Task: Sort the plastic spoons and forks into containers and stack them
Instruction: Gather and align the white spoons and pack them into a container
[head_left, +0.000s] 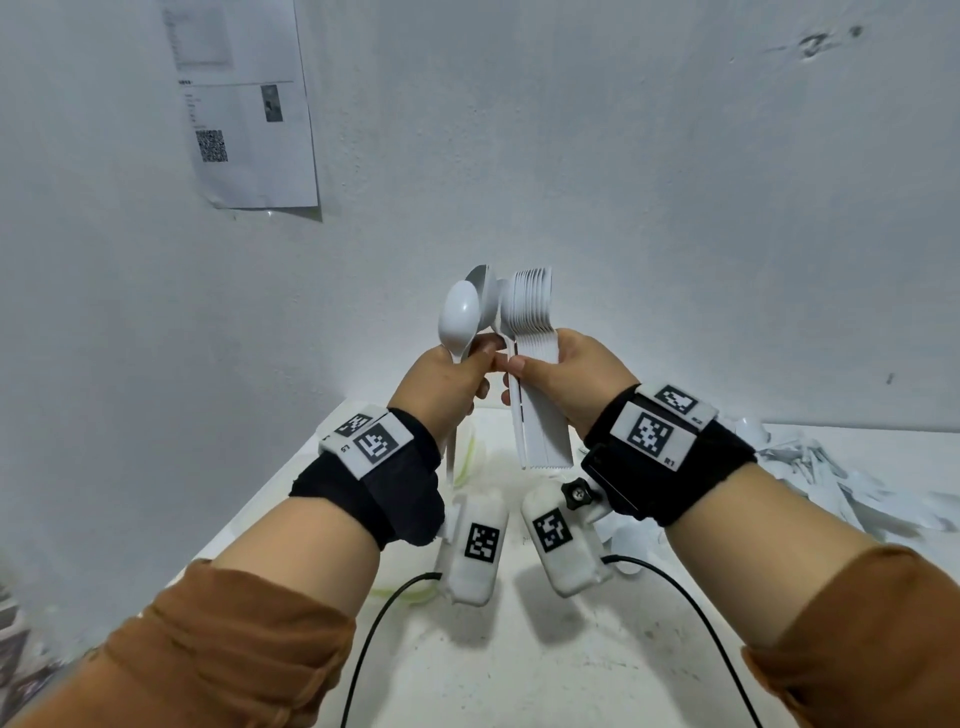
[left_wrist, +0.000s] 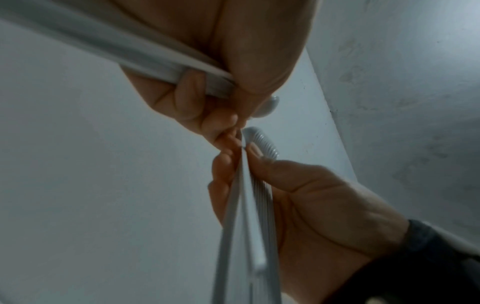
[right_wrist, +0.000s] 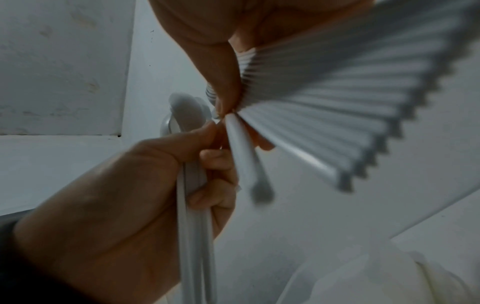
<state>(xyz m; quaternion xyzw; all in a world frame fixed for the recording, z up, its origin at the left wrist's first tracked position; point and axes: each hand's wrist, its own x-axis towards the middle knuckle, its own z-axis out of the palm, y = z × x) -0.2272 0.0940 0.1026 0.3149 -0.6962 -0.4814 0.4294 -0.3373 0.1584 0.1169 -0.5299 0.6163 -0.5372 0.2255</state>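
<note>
A paper sheet (head_left: 244, 104) hangs on the wall at the left, and a clear container (head_left: 465, 457) stands on the bench (head_left: 467, 665), half hidden behind the left hand (head_left: 449, 384), whose fingers are curled round the handles of two or three loose spoons (head_left: 460, 314) held bowls-up. Just beside it the right hand (head_left: 569, 379) grips a nested stack of spoons (head_left: 530, 306), too many to count. More white cutlery (head_left: 831, 478) is heaped at the bench's right edge; only the right wrist view shows the stack's handles fanned out.

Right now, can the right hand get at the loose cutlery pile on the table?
Probably not yet: the right hand is raised and gripping the spoon stack. The pile lies open below its wrist.
</note>
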